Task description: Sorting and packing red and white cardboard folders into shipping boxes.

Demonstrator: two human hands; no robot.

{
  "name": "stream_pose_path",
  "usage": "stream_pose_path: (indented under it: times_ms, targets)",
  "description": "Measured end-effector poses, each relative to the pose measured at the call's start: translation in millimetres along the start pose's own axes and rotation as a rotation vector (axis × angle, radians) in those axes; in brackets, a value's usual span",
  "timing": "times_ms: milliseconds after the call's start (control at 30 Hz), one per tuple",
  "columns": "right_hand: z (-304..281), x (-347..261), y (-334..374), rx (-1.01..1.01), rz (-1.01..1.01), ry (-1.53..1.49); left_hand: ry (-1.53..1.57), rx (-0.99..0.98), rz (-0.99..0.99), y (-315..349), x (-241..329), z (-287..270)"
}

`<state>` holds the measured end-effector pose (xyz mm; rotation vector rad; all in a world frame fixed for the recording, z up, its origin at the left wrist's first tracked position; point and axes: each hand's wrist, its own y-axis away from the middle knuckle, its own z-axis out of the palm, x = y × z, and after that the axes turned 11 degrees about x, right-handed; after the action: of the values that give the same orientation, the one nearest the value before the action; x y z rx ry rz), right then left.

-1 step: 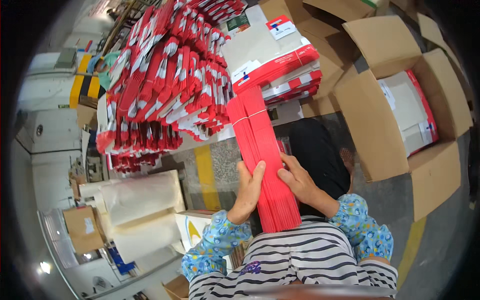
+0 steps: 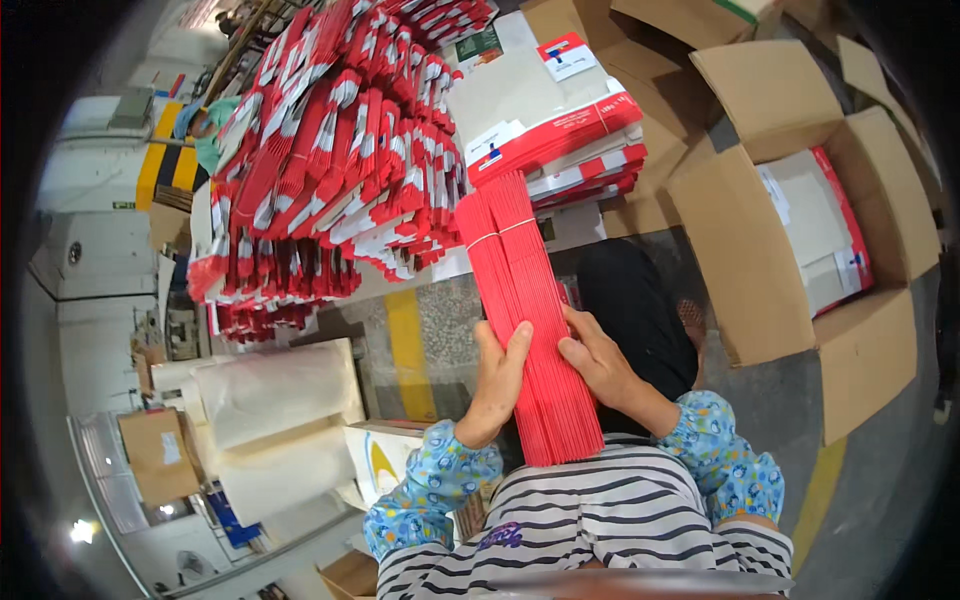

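Note:
A long bundle of flat red cartons point(image 2: 535, 310), packed edge up, lies in front of my body and points away from me. A thin pale band point(image 2: 500, 234) crosses it near the far end. My left hand point(image 2: 498, 380) grips its left side with the thumb on top. My right hand point(image 2: 608, 365) is closed on the right side, thumb on the upper face, its other fingers partly hidden. The bundle's near end rests against my striped shirt. Its far end meets a stack of banded red-and-white flat cartons point(image 2: 550, 140).
A tall heap of red-and-white flat cartons point(image 2: 340, 170) stands at the far left. To the right, an open cardboard box point(image 2: 740, 255) holds more flat cartons point(image 2: 822, 225). Large white rolls point(image 2: 265, 400) lie at left. Another person point(image 2: 203, 128) is partly visible beyond the heap.
The view shifts very slightly. My hands and the red bundle keep the same grip and position.

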<state>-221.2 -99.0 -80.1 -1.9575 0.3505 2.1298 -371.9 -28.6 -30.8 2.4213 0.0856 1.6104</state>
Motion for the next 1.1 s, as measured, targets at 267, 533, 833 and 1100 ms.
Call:
stream_pose_path:
  times_ms: [267,533,833,1100]
  targets:
    - [-9.7,2.9,-10.5,-0.047,0.160,-0.045,0.074,-0.110,0.094,-59.6,-13.0,-2.6]
    - [1.3,5.4,-130.6,0.149,-0.063,0.172,0.015,0.047,0.220,-172.9,-14.3,35.3]
    - [4.3,-0.1,-195.5,0.304,-0.061,0.505,-0.258,0.194,0.274,-176.7,31.0,40.7]
    - [-16.5,3.9,-88.3,0.256,-0.088,-0.164,0.457,-0.150,0.151,-75.4,-9.8,1.1]
